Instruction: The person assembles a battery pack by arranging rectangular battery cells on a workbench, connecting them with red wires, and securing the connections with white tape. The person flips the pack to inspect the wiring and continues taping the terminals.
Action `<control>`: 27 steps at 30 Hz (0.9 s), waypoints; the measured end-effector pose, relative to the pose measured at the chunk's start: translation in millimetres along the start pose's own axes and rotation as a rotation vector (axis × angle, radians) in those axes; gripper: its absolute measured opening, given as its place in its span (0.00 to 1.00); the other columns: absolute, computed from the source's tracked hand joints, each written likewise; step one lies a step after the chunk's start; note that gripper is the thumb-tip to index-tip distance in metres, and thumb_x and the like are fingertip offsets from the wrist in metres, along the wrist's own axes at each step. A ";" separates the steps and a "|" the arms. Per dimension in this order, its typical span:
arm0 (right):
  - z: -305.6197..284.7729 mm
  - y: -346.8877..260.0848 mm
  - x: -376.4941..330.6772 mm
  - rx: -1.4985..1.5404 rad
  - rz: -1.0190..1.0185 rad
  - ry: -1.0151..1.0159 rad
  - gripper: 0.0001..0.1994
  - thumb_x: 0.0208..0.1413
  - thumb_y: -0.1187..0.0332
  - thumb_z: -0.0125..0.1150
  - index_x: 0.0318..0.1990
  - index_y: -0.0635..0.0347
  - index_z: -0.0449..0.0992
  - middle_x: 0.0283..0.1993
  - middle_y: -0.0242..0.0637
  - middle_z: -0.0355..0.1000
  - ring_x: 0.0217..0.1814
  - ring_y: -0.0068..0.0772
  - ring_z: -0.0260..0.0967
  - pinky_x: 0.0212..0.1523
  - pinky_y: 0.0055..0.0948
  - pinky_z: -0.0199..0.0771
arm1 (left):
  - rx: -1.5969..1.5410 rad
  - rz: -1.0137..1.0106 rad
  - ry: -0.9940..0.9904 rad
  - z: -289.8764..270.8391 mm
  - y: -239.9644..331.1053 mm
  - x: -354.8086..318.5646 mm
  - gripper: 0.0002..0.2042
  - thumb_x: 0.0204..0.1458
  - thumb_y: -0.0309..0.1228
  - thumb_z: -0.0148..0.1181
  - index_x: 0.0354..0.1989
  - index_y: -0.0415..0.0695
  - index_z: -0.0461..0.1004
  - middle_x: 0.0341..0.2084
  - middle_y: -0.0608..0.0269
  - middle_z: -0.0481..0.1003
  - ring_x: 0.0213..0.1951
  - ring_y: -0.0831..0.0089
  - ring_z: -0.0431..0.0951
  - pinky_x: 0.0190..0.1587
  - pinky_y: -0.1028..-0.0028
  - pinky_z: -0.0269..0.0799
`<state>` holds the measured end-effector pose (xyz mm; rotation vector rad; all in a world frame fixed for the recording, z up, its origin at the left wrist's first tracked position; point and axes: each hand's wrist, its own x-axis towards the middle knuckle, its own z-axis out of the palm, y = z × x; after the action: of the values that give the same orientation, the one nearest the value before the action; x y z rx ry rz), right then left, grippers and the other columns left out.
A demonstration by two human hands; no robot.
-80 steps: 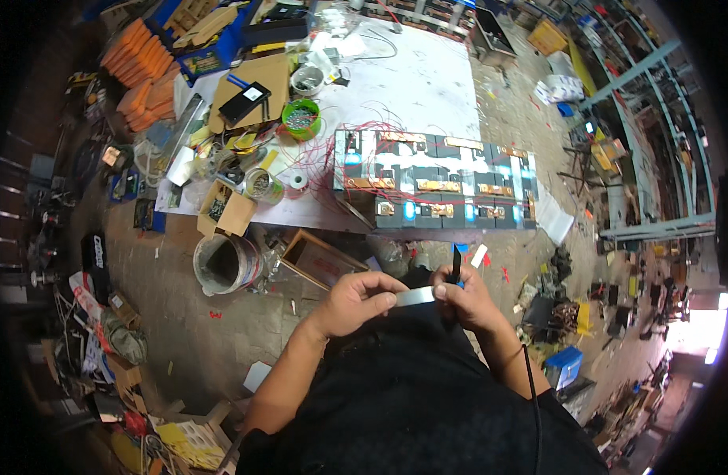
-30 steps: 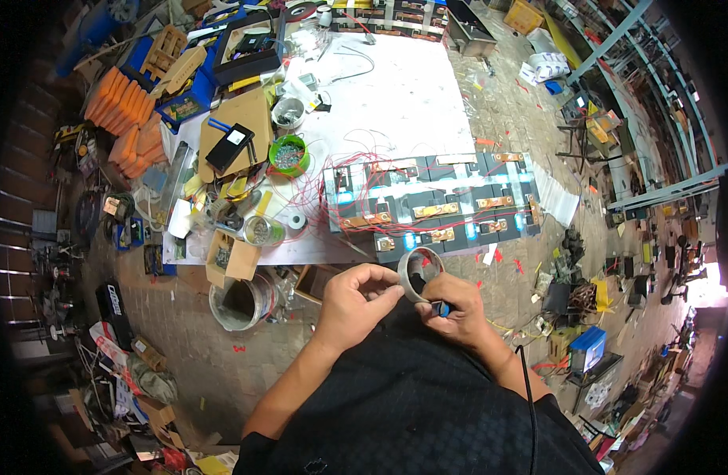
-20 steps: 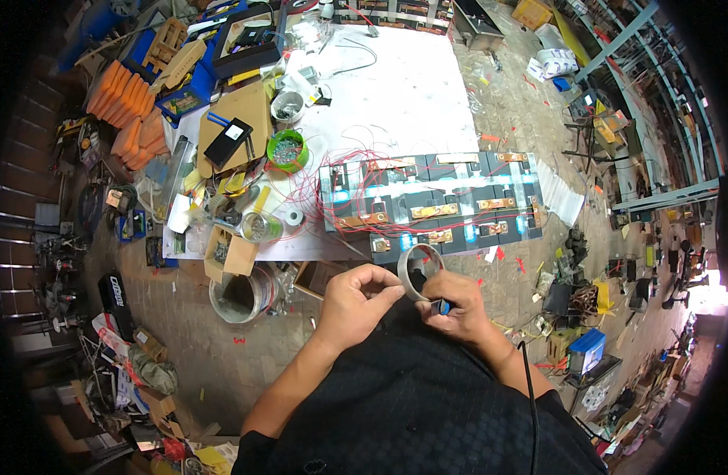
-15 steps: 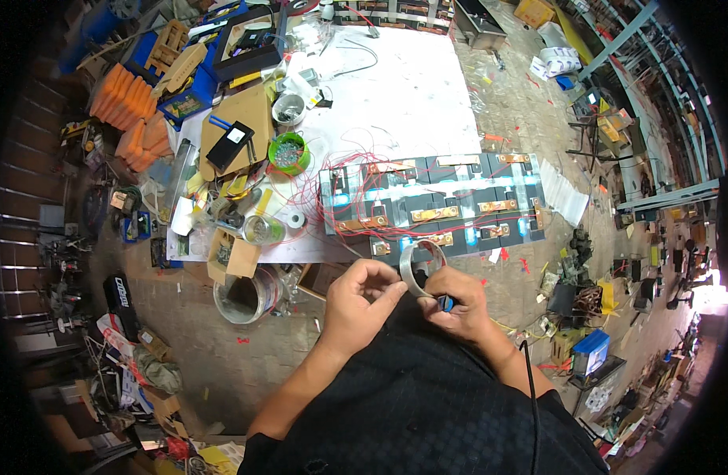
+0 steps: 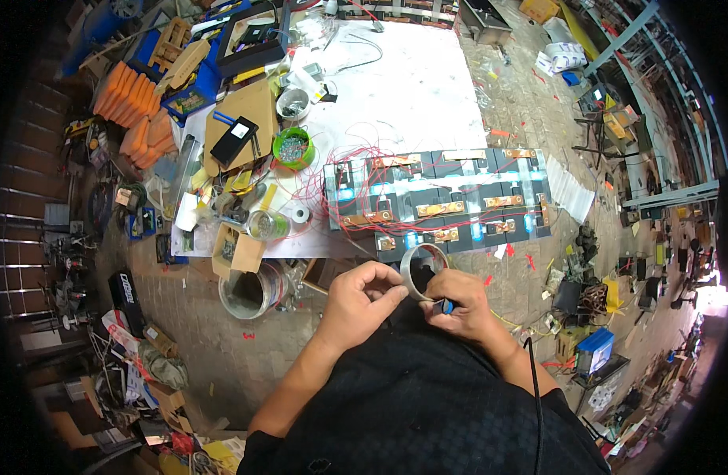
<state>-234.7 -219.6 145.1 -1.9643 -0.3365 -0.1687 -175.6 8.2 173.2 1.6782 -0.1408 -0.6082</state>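
Low over the dark shirt (image 5: 427, 396), the two hands worked close together, and a pale ring-shaped roll (image 5: 407, 279) stood on edge between them. The right hand (image 5: 462, 304) had its fingers wrapped around the near side of the roll and also gripped a blue-ended tool (image 5: 448, 305), whose tip poked out beside the thumb. The left hand (image 5: 362, 307) was curled, thumb and forefinger drawn together at the roll's left edge; whether they pinched anything could not be told.

Just beyond the hands, a block of dark cells (image 5: 435, 194) with copper-coloured bars lay along the near edge of the white-topped table (image 5: 415, 79). Red wires (image 5: 316, 190) looped off its left end, ahead and to the left of the left hand. Farther that way stood a green tub (image 5: 302, 163) of small parts, with a clear jar (image 5: 263, 227) nearer the hands. An open cardboard box (image 5: 249, 255) sat at the table's edge, left of the left hand, above a bucket (image 5: 275, 289) on the floor.
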 end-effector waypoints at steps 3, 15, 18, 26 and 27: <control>4.3 -0.7 -0.4 0.016 0.029 0.014 0.12 0.40 0.74 0.76 0.34 0.60 0.80 0.34 0.40 0.77 0.35 0.49 0.78 0.37 0.40 0.78 | 0.019 -0.025 -0.039 -5.0 1.9 -1.1 0.07 0.58 0.23 0.73 0.42 0.38 0.81 0.36 0.68 0.84 0.35 0.86 0.79 0.39 0.80 0.75; 17.4 -8.8 7.9 -0.039 -0.007 0.009 0.12 0.40 0.74 0.76 0.34 0.59 0.81 0.34 0.40 0.78 0.34 0.47 0.78 0.35 0.38 0.77 | 0.131 0.236 0.237 -6.0 4.7 -13.0 0.05 0.56 0.20 0.70 0.41 0.35 0.85 0.35 0.59 0.85 0.33 0.79 0.83 0.36 0.79 0.77; 18.5 -8.2 8.4 -0.033 -0.026 -0.014 0.12 0.41 0.74 0.76 0.34 0.60 0.81 0.34 0.40 0.78 0.35 0.47 0.78 0.36 0.39 0.78 | 0.159 0.243 0.264 -5.5 -0.6 -16.5 0.05 0.57 0.21 0.69 0.40 0.35 0.84 0.34 0.61 0.85 0.31 0.80 0.82 0.33 0.78 0.76; 25.0 -3.8 7.2 0.002 -0.021 -0.046 0.13 0.39 0.72 0.76 0.35 0.61 0.80 0.34 0.41 0.78 0.36 0.50 0.79 0.37 0.40 0.78 | 0.513 0.282 0.298 -6.3 -4.7 -13.6 0.07 0.54 0.28 0.69 0.37 0.41 0.78 0.31 0.57 0.82 0.30 0.62 0.84 0.33 0.65 0.77; 26.0 -3.3 7.1 0.002 -0.017 -0.046 0.14 0.39 0.72 0.77 0.35 0.61 0.80 0.34 0.41 0.78 0.36 0.50 0.79 0.37 0.40 0.78 | 0.582 0.305 0.296 -6.8 -6.7 -11.9 0.07 0.53 0.28 0.68 0.37 0.42 0.77 0.31 0.57 0.81 0.30 0.59 0.84 0.33 0.62 0.78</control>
<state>-229.9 -193.5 139.3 -1.9657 -0.3832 -0.1344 -184.2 20.6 171.0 2.2294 -0.3789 -0.0778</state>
